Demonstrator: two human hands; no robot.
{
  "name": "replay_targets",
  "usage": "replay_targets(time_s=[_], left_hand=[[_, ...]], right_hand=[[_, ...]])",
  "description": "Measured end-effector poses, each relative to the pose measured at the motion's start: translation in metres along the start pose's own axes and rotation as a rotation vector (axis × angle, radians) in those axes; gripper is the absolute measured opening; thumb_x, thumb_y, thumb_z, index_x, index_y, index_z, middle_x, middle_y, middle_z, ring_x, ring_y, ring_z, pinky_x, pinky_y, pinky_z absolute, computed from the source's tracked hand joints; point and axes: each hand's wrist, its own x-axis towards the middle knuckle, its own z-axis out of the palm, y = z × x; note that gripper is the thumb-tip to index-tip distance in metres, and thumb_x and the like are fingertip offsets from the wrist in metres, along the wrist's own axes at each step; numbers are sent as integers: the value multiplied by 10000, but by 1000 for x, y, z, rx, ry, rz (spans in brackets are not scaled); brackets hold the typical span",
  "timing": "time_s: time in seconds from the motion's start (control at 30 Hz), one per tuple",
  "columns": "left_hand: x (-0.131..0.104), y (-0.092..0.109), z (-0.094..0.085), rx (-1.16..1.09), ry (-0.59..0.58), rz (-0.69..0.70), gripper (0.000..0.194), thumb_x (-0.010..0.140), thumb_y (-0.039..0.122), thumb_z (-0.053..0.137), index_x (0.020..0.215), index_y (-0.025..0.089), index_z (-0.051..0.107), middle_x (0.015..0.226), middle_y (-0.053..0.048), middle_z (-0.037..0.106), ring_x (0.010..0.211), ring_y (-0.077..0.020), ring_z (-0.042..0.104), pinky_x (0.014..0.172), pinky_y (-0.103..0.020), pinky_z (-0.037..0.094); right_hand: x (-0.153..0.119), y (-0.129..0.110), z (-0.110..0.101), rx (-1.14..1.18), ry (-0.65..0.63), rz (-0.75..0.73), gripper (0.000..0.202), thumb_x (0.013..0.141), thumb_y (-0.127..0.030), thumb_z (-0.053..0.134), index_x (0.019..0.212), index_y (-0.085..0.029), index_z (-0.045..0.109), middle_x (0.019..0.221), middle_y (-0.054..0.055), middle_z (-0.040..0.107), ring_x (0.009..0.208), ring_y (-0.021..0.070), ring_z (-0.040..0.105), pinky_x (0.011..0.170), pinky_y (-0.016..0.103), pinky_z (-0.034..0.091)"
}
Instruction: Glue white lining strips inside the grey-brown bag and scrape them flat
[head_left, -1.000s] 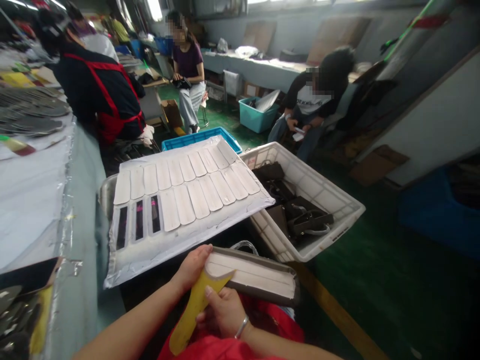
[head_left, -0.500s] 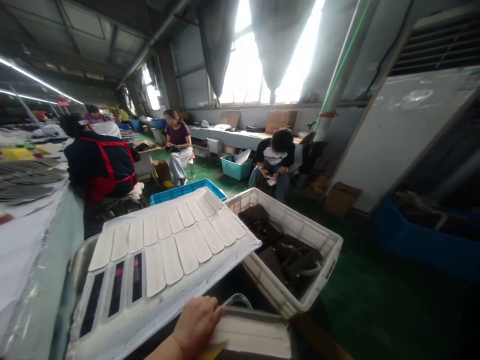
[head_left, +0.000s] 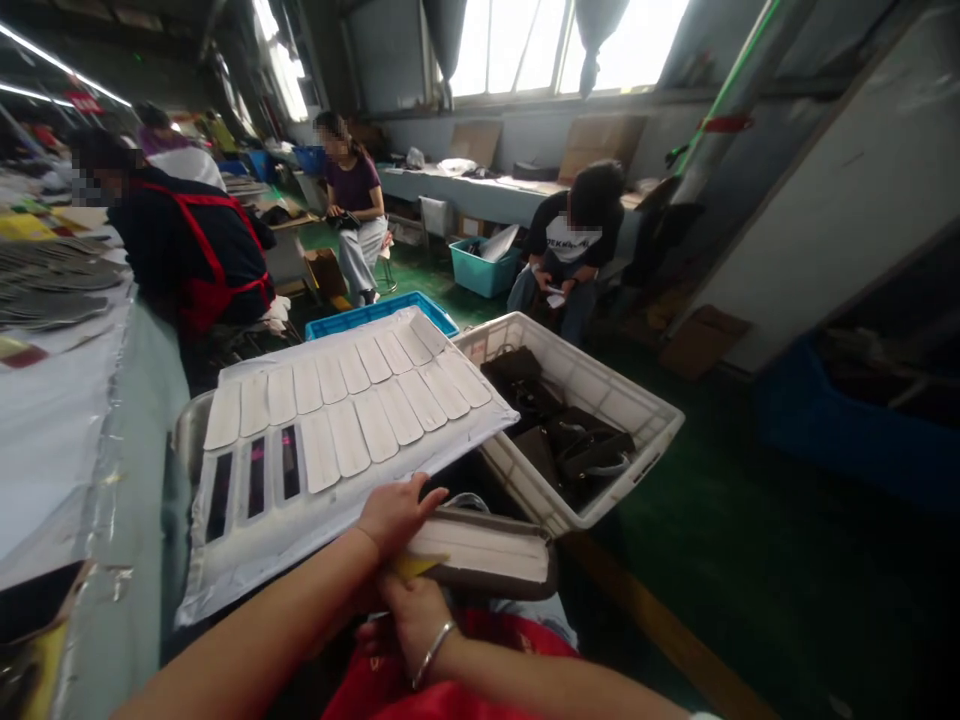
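Observation:
A dark brown handbag lies tipped in front of me, a long off-white panel on its upward side. Behind it shows a loop handle in clear wrap. My left hand is closed over the bag's left end, thumb pointing right. Just below, my right hand, with a silver bangle at the wrist, is closed at the same end; its fingers are partly hidden. A yellow pointed piece sticks out between the hands. Beyond lies a white-covered board with rows of off-white strips.
A white crate of dark bags stands right of the board, and a blue crate behind it. On the left runs a long covered table. Seated people work farther back. A large blue bin is at right.
My right hand has come into view from below and reached the bag's left end. The camera has tilted down, so more of the bag and both forearms show. My left hand stays on the bag.

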Motion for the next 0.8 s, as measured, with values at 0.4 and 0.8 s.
replay_targets(time_s=[0.4,0.8], left_hand=[[-57,-41,-37,-558,-195,-115,449,808,413,556,1139,112,600,1140,-118,641,1076,-274,571,932,-360,424],[-51,-28,-35,-258,-87,-7,395,699,529,620,921,219,725,1006,-55,699,1090,-346,534,1039,-449,308]], right_hand=[[-101,-30,-112,67,119,-384,457,654,-549,686,651,-95,630,542,55,616,434,111,529,447,212,401],[-95,-124,-162,149,242,-396,259,684,-306,670,864,-153,563,826,105,679,695,241,663,669,392,530]])
